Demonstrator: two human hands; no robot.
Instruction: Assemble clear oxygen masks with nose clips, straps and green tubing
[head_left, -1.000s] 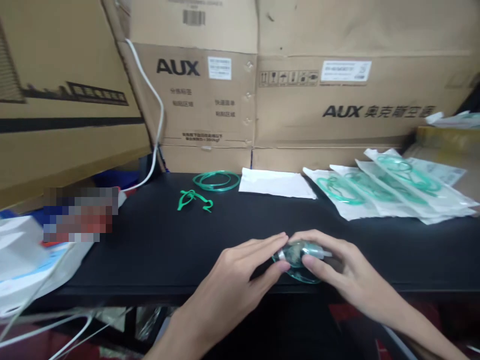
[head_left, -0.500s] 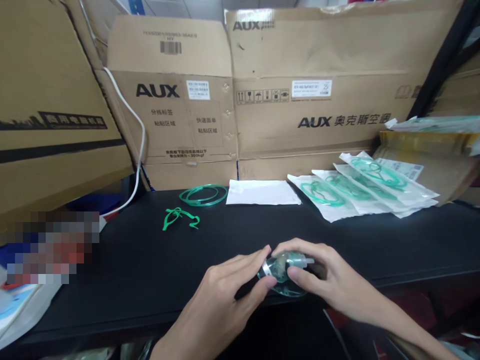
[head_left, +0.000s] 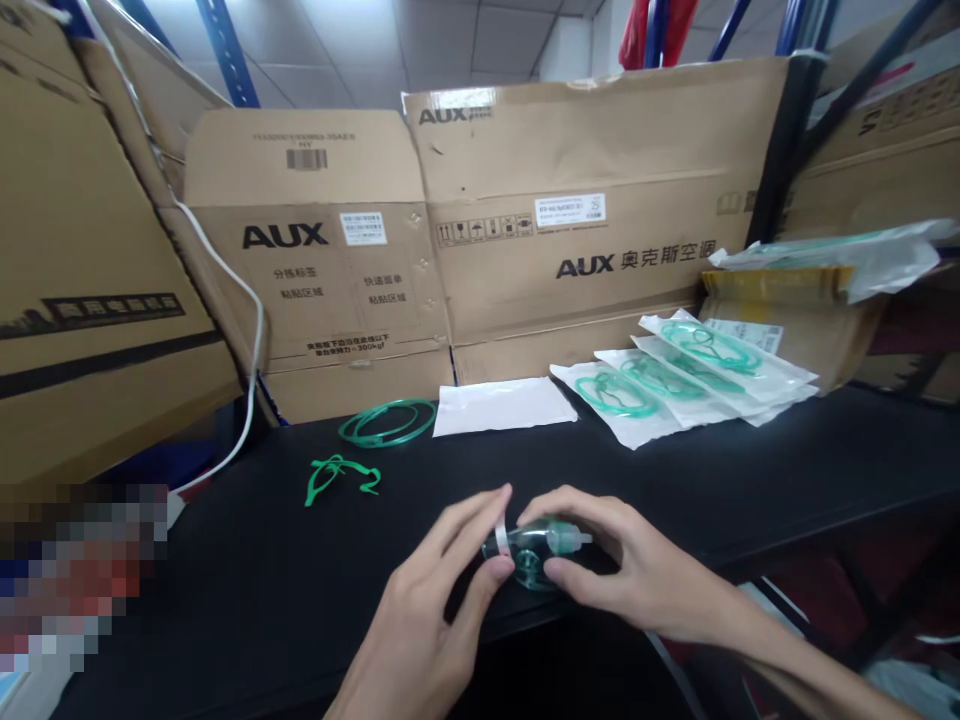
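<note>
Black table (head_left: 750, 480), cardboard boxes (head_left: 585, 230) behind, left hand (head_left: 420, 620) and right hand (head_left: 630, 570) both pinching clear green mask (head_left: 532, 562)

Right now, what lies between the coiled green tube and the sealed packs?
A flat white pouch, on the table between tube and packs; head view.

The oxygen mask (head_left: 534, 560) is staying close to the front edge of the black bench (head_left: 750, 470), about at its middle. It is a small cup of clear, green-tinted plastic, showing a thin silver strip at its left end and a pale short connector pointing right. The left hand (head_left: 435, 610) and the right hand (head_left: 630, 572) are pinching it from both sides.
</note>
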